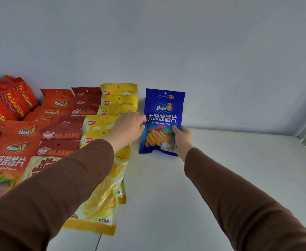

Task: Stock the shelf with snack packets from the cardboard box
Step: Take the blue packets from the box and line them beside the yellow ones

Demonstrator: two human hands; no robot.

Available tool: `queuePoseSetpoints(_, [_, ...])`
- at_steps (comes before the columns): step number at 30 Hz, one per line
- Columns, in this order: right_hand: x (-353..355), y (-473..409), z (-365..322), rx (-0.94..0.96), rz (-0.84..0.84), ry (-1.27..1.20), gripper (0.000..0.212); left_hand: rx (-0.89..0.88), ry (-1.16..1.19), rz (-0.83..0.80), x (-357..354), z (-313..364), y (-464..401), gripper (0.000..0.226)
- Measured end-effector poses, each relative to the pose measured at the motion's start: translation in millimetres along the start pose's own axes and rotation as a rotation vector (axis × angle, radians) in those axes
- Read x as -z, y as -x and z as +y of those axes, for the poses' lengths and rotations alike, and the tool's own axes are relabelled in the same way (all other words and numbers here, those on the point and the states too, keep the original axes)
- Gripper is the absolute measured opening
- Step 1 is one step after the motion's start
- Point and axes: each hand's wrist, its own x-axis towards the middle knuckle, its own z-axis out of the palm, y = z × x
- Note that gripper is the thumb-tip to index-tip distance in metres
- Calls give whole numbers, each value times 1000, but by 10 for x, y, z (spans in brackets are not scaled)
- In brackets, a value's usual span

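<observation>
Blue snack packet (164,116) stands upright on the white shelf (230,169), just right of the yellow packets (112,127). I see my right hand (182,137) pinching its lower right edge, while my left hand (128,126) touches its left edge, fingers loosely bent.

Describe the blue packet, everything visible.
The blue packet is a glossy flat pouch with white Chinese lettering, "DaBoLangShuPian", a picture of wavy chips and a hang hole at the top. It stands upright on the white shelf, right of the yellow packets. The right hand grips its lower right edge; the left hand touches its left edge.
</observation>
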Motion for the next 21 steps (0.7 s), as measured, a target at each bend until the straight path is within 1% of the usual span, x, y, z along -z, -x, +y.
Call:
queuePoseSetpoints(2, [-31, -19, 37, -10, 24, -13, 17, -16, -2, 10, -1, -5, 43, 29])
queuePoseSetpoints(4, [-55, -24, 59, 2, 60, 1, 20, -12, 20, 18, 4, -8, 79, 28])
queuePoseSetpoints(9, [-123, -54, 113, 33, 168, 53, 34, -9, 55, 37, 14, -23, 98, 27])
queuePoseSetpoints(10, [-130, -58, 126, 27, 171, 52, 34, -7, 61, 35, 14, -25, 93, 27])
queuePoseSetpoints(14, [-146, -39, 116, -6, 133, 6, 23, -1, 78, 21, 4, -22, 76, 28])
queuePoseSetpoints(21, [-192, -84, 101, -36, 108, -9, 27, 4, 80, -13, -11, -22, 108, 29])
